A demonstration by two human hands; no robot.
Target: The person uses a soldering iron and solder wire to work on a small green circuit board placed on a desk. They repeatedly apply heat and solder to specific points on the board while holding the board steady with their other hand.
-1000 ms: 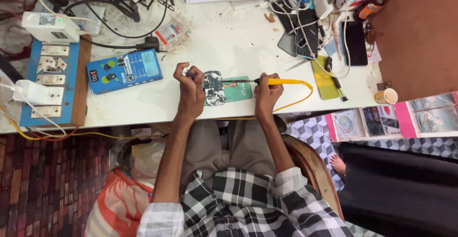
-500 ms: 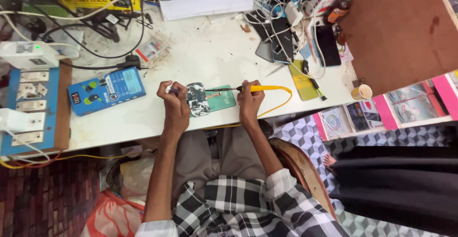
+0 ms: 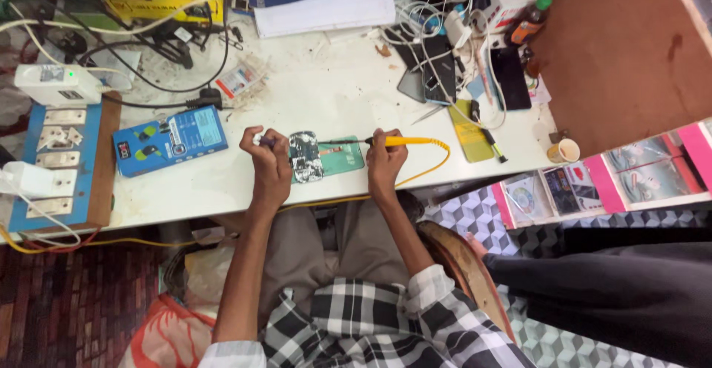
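A white, scuffed tabletop (image 3: 334, 94) is stretching across the view, crowded along its far edge with tangled black and white cables, a stack of white paper (image 3: 326, 11) and several dark phones (image 3: 434, 71). At the left end a blue switchboard (image 3: 59, 160) with pale sockets is sitting on a wooden base, and just beside it a blue rectangular tester box (image 3: 170, 140) is lying flat. Below the tabletop, a dark red patterned floor is showing on the left and grey cube-patterned tiles (image 3: 489, 212) on the right.

An opened phone (image 3: 322, 157), with a green board and shiny metal shielding exposed, is lying near the front edge of the tabletop, between the two hands. The left hand (image 3: 268, 164) is curling into a loose fist at the phone's left edge, pinching something small and pale that is too tiny to make out. The right hand (image 3: 386, 162) is closing its fingers around the yellow handle of a soldering iron (image 3: 386, 141), whose thin dark tip is pointing left over the board. Its yellow cord (image 3: 437, 162) is looping off the tabletop edge.
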